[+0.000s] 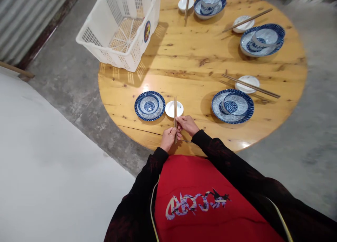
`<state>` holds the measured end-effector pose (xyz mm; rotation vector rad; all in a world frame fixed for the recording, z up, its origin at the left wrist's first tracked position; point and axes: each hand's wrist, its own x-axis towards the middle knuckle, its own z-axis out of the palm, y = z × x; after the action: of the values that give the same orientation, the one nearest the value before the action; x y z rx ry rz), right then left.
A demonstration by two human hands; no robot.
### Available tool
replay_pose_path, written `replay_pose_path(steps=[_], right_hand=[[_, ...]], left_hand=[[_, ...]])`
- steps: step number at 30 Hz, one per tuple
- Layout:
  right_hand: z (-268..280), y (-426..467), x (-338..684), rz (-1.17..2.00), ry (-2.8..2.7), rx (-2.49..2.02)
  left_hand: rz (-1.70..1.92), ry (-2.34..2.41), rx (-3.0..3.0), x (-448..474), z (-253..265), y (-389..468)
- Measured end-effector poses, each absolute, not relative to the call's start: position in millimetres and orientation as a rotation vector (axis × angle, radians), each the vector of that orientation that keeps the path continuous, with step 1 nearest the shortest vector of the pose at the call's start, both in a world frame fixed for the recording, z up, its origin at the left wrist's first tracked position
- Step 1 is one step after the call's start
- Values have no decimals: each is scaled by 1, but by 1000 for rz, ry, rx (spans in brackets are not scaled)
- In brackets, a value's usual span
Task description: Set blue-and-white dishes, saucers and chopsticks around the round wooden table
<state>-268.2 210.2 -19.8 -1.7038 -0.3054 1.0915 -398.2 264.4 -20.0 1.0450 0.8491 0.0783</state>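
Observation:
Both of my hands grip one pair of brown chopsticks [175, 107] near the table's front edge. My left hand [168, 138] is closed around the lower part, and my right hand [187, 125] pinches them a little higher up. The upper ends of the chopsticks cross over a small white dish [170, 109] lying on the table. Left of that dish sits a blue-and-white plate [136, 108] with a patterned bowl [149, 106] on it. Some of my fingers are hidden behind the chopsticks and each other.
A white plastic basket [105, 56] stands at the round wooden table's [189, 63] left edge. Along the right and far side are more settings: a near-right plate [249, 110] with a bowl, a right plate [244, 49], a far plate [197, 12], each beside a white dish and chopsticks.

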Motion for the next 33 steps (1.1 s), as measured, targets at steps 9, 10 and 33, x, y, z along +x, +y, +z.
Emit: replay_pose_path(steps=[9, 10, 33], right_hand=[[-26, 212, -266, 1079, -289, -1722], [-26, 212, -266, 1079, -287, -1725], [-19, 196, -267, 1062, -229, -1705]], left_hand=[[81, 866, 1036, -391, -23, 268], [75, 876, 1030, -391, -23, 268], [221, 901, 1079, -366, -34, 281]])
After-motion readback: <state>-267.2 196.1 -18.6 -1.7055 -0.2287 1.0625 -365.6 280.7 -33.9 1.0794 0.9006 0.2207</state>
